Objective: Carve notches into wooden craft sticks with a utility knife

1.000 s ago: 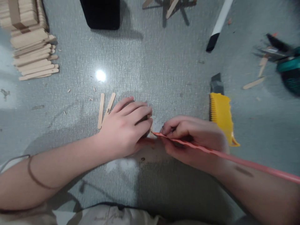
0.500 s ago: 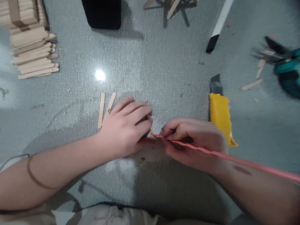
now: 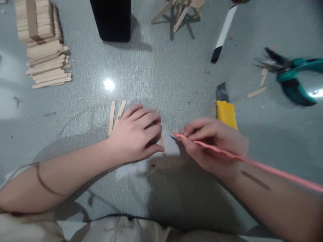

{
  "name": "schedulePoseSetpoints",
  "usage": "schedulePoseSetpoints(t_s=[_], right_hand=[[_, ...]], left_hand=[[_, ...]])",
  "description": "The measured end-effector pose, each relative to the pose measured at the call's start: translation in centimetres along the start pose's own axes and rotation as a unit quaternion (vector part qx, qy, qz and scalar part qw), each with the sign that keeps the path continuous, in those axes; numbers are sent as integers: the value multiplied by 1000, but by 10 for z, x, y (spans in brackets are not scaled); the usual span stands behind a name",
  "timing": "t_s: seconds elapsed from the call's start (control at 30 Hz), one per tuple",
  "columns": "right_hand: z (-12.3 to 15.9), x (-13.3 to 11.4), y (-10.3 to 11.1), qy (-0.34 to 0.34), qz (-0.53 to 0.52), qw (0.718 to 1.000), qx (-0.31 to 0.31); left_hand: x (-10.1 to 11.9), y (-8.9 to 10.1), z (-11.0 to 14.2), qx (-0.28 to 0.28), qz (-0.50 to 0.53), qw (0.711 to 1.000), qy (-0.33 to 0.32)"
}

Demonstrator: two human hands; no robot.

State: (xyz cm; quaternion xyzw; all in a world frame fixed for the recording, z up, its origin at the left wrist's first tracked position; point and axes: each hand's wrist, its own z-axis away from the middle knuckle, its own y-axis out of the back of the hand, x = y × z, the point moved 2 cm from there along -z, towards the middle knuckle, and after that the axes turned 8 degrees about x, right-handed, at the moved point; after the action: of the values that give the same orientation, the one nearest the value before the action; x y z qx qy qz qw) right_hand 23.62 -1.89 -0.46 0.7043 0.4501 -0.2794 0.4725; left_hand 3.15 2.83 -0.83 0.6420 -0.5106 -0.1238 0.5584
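Observation:
My left hand (image 3: 137, 132) rests on the table with its fingers bent over a wooden craft stick (image 3: 162, 143). Thumb and fingers pin that stick, and most of it is hidden under them. In my right hand (image 3: 210, 137) is a long pink pencil-like tool (image 3: 267, 168), gripped near its pointed tip. The tip sits a little right of the pinned stick, apart from it. Just left of my left hand lie two more craft sticks, one upright in view (image 3: 111, 117) and one slanted (image 3: 121, 111), partly covered by the hand and bearing a small dark mark.
A pile of craft sticks (image 3: 47, 64) lies at the upper left, beside a black object (image 3: 112, 20). Joined sticks (image 3: 182, 16) stand at the top. A white pen (image 3: 224, 30), a yellow-handled scraper-like tool (image 3: 227, 112) and teal pliers (image 3: 290, 79) lie to the right.
My right hand has drawn the tool's tip up and away from the pinned stick. My left thumb has shifted, showing more of the stick. The whole view has shifted slightly.

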Motion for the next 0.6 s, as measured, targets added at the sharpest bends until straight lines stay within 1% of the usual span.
schedulePoseSetpoints(t_s=[0.07, 0.1, 0.2, 0.27, 0.33, 0.47, 0.6], right_hand=[[1, 0, 2, 7, 30, 998, 52], [1, 0, 2, 20, 54, 996, 64], [0, 1, 0, 80, 123, 987, 68], [-1, 4, -1, 114, 138, 981, 72], [-2, 7, -3, 132, 147, 977, 78], [-4, 12, -8, 129, 166, 974, 88], [-2, 15, -10, 100, 191, 969, 119]], left_hand=[[-1, 1, 0, 4, 7, 1000, 4], [-1, 2, -1, 4, 13, 1000, 10], [-3, 6, -2, 9, 49, 997, 63], [-5, 9, -3, 29, 69, 993, 96], [-8, 11, -4, 51, 70, 990, 108], [-12, 10, -2, 69, 57, 990, 113], [-13, 6, -1, 68, 46, 993, 89]])
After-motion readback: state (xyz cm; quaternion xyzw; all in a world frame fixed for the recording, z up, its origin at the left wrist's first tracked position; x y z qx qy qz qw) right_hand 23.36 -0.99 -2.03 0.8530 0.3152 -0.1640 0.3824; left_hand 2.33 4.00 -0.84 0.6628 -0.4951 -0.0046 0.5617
